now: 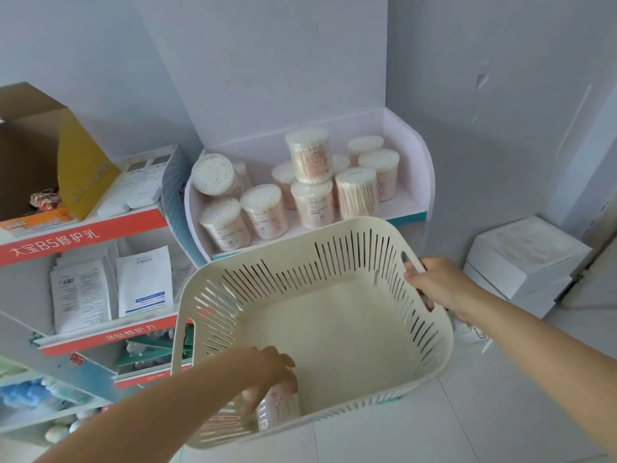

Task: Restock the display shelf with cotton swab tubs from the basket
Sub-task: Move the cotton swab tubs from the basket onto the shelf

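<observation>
The left hand (268, 374) curls round a cotton swab tub (280, 409); the right hand (437, 285) grips the basket (293, 244). Best lifted upright, clear of the rim.

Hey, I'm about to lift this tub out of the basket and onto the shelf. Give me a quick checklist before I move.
1. Left hand grips the tub: ok, fingers curl round it.
2. Right hand steadies the basket: ok, it holds the handle slot.
3. Free spot on the display shelf: ok, bare floor shows at the front right.
4. Shelved tubs upright: not ok, the tilted tub at the left leans.
5. Stacked tub sits securely: cannot tell.
6. Basket otherwise cleared: ok, no other tub seen inside.
</observation>
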